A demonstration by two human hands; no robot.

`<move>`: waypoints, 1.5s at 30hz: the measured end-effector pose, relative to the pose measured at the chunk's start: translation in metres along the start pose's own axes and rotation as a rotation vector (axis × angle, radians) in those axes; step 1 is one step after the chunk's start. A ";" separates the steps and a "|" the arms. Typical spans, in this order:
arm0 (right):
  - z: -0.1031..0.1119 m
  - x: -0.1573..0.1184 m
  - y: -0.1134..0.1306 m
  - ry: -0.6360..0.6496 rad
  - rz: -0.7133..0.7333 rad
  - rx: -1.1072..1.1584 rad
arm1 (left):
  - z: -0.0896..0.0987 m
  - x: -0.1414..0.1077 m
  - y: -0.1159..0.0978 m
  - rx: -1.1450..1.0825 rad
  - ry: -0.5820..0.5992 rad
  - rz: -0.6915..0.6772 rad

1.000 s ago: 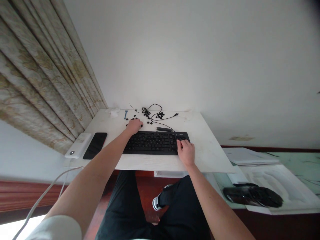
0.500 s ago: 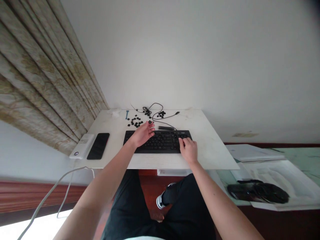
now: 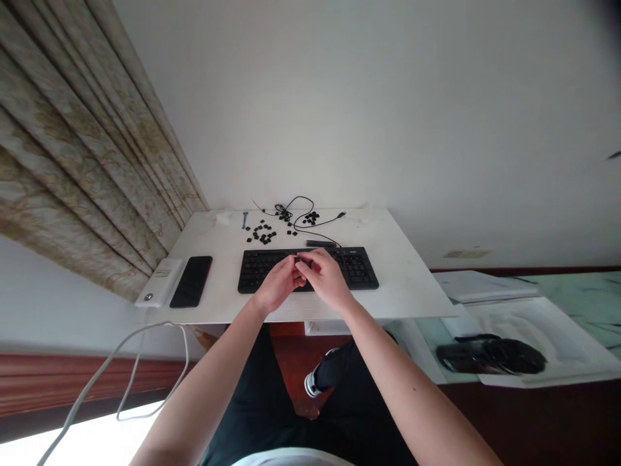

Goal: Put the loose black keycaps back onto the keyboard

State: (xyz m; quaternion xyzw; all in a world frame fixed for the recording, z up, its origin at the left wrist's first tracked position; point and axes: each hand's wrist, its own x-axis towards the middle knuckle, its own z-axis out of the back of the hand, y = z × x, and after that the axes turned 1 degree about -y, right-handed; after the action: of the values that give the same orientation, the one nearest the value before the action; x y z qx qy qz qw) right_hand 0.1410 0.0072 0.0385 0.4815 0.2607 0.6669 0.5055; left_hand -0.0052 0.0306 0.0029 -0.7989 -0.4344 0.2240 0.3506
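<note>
The person's left hand (image 3: 281, 282) and right hand (image 3: 326, 277) jointly pinch a small black square keycap (image 3: 297, 259) over the long black plastic keyboard (image 3: 359, 268), presumably to steady so tiny a piece, with loose black keycaps (image 3: 264, 239) beyond on the white rectangular counter (image 3: 407, 285).

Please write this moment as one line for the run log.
left hand, right hand: together over keyboard, dark piece between them | keycaps: loose beyond keyboard | phone: left of keyboard
</note>
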 end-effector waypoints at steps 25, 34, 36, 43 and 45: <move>0.083 -0.030 -0.096 -0.263 -0.800 0.544 | 0.001 0.018 0.066 1.616 0.072 -0.556; 0.083 -0.020 -0.093 -0.123 -0.857 0.502 | -0.002 0.030 0.078 1.659 0.117 -0.532; 0.083 -0.019 -0.090 -0.088 -0.883 0.494 | -0.001 0.029 0.078 1.676 0.124 -0.540; 0.084 -0.017 -0.090 0.072 -0.869 0.341 | -0.002 0.029 0.078 1.644 0.135 -0.531; 0.085 -0.016 -0.095 0.139 -0.792 0.229 | -0.001 0.029 0.078 1.644 0.133 -0.531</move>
State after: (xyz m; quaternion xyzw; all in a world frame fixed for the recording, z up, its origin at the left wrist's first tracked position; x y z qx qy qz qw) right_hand 0.2586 0.0137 -0.0129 0.3509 0.5316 0.4188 0.6472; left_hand 0.0528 0.0248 -0.0569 -0.1754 -0.2853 0.3307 0.8823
